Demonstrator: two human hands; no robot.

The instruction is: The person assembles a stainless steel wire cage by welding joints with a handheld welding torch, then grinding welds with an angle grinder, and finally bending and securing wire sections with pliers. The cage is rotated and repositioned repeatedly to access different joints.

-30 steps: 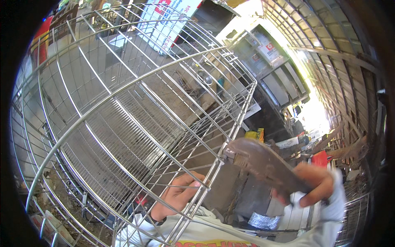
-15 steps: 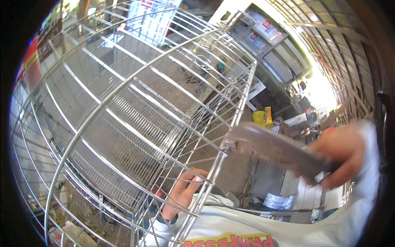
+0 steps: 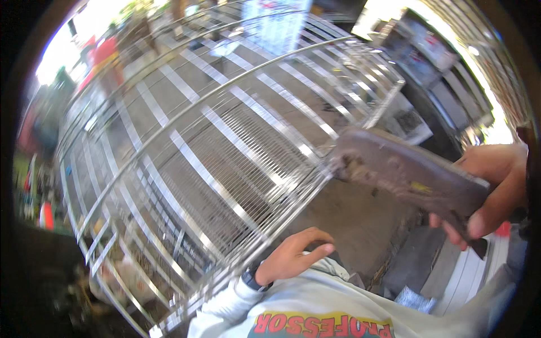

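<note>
A large rack of shiny metal rods and flat strips (image 3: 211,163) takes up the left and middle of the view, and it is tilted. My left hand (image 3: 296,254) is just off its near right edge, fingers loosely bent and thumb apart, with nothing visible in it. A dark watch sits on that wrist. At the right, my right hand (image 3: 499,186) grips a long, dark brown, block-shaped tool (image 3: 408,174) with a rounded, worn far end and a small yellow mark. That far end overlaps the rack's right edge; whether they touch I cannot tell.
Beyond the rack stand a white printed panel (image 3: 273,25) and, at right, a dark cabinet (image 3: 439,79). A red object (image 3: 104,56) is at the far left. Below my right hand lie a grey slab (image 3: 414,256) and pale boards (image 3: 465,270). Brown ground (image 3: 344,217) shows between.
My left hand has let go of the rack's edge rods and come off them. The view has swung, so the rack appears turned. The tool remains in my right hand.
</note>
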